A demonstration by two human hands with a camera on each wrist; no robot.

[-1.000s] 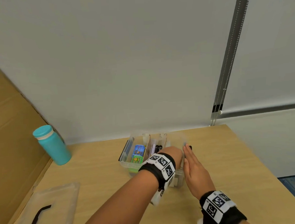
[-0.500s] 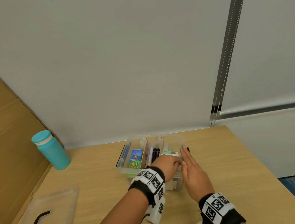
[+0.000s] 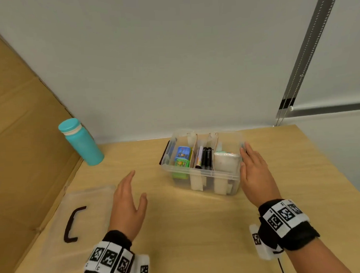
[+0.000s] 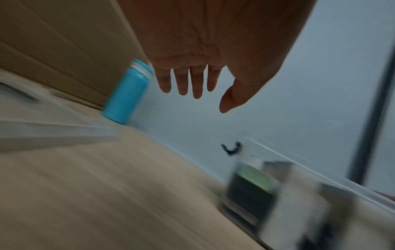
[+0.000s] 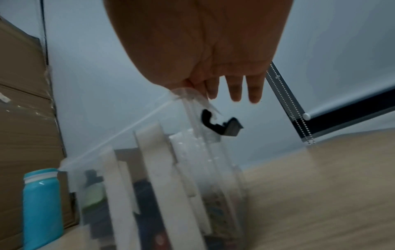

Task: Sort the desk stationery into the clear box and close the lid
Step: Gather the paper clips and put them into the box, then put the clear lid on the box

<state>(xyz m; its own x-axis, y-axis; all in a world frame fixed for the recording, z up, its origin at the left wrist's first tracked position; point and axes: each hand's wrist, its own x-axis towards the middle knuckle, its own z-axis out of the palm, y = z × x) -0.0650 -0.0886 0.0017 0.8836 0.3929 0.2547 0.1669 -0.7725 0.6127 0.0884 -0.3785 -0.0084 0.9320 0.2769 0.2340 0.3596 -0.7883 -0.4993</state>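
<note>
Two hands in play, neither one carrying anything. The left hand (image 3: pixel 127 206) hovers with fingers loose and spread, between the clear box (image 3: pixel 201 174) and the lid (image 3: pixel 79 213), which lies flat on the desk (image 3: pixel 200 238) near the front left, well apart from the box. The right hand (image 3: pixel 256 174) has straight fingers laid flat against the box's right wall, by the black latch (image 5: pixel 222 125), steadying rather than gripping.

The box looks sorted: colourful packs on the left, pens (image 3: pixel 204 158) in the middle compartment, a white roll (image 3: pixel 225 161) on the right. My guess is only the lid is left to do.

That lid looks like thin, light, slick plastic, probably a bit flexy, so I'd grab it by a long edge or the black handle (image 3: pixel 72 223) rather than pinching a corner.

Room-wise, the lid sits near the cardboard panel (image 3: pixel 20 143) on the left, so lifting up and across to the right seems cleanest. The teal bottle (image 3: pixel 82 144) stands back by the wall, out of that path. Plenty of bare desk between lid and box.
</note>
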